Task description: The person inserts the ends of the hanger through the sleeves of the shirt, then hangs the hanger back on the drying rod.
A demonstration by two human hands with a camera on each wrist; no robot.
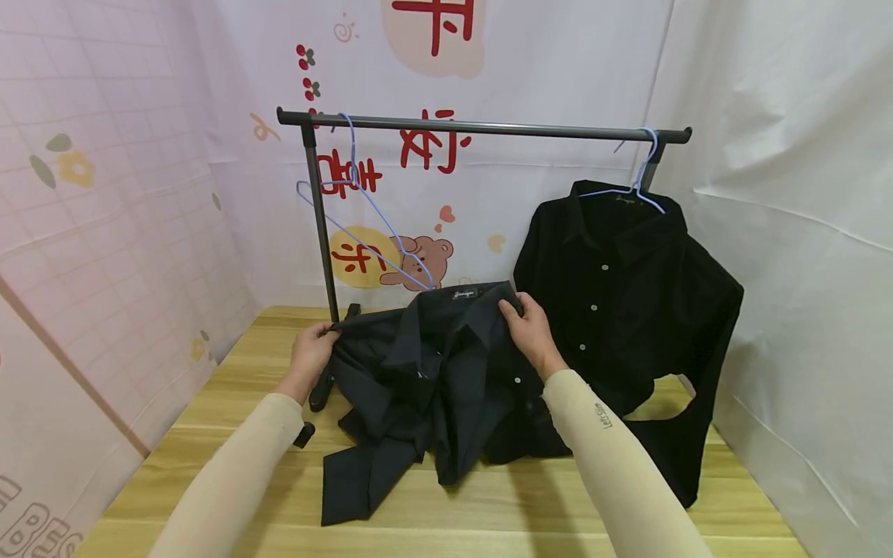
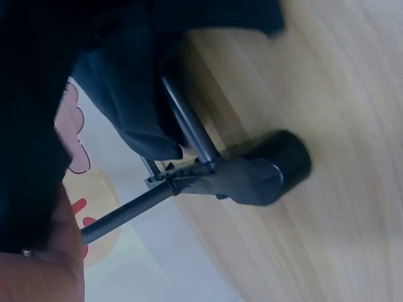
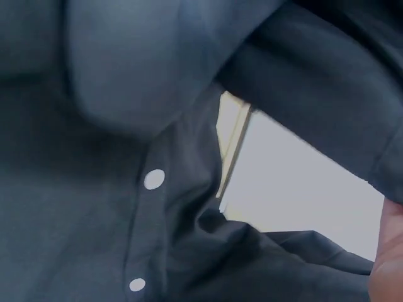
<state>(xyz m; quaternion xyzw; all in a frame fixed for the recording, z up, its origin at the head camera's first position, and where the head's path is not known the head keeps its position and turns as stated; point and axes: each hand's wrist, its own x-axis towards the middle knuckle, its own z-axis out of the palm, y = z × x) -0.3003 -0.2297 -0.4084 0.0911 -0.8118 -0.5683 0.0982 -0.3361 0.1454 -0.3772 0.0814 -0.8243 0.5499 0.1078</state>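
Between both hands a black shirt (image 1: 456, 372) is stretched by its shoulders, its collar and white neck label facing me and its lower part drooping over the table. My left hand (image 1: 312, 353) pinches the shoulder at the left. On the other side my right hand (image 1: 532, 329) grips the cloth beside the collar, thumb on top. Just behind the collar a bare blue wire hanger (image 1: 380, 225) hangs tilted from the rail, its low end overlapping the collar's top edge in the head view. White buttons (image 3: 154, 179) on black cloth show in the right wrist view.
A black garment rack (image 1: 481, 128) stands on the wooden table (image 1: 265, 480); its foot (image 2: 252, 176) is near my left hand. At the right, a second black shirt (image 1: 614, 271) hangs on another blue hanger (image 1: 640, 174). A printed white backdrop (image 1: 572, 62) is behind.
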